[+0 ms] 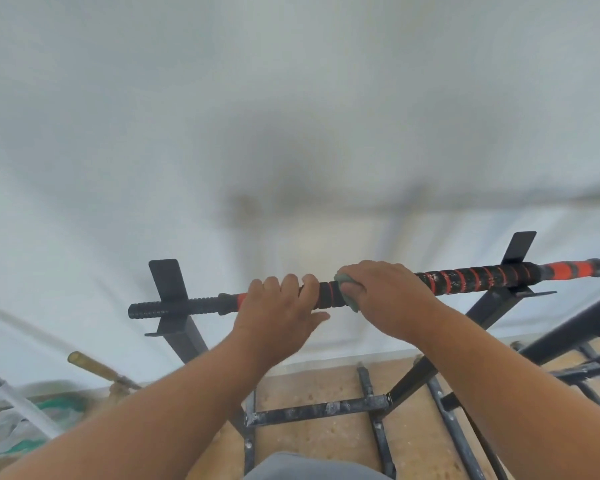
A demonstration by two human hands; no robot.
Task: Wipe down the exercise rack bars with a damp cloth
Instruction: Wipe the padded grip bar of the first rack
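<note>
Bar [471, 277]: left hand [278, 306] curls round it, steadying; right hand [388, 292] should keep the cloth [347, 292] wrapped tight, sliding along.

No writing to call out here: nothing readable anywhere, no label, brand, number or sign.
</note>
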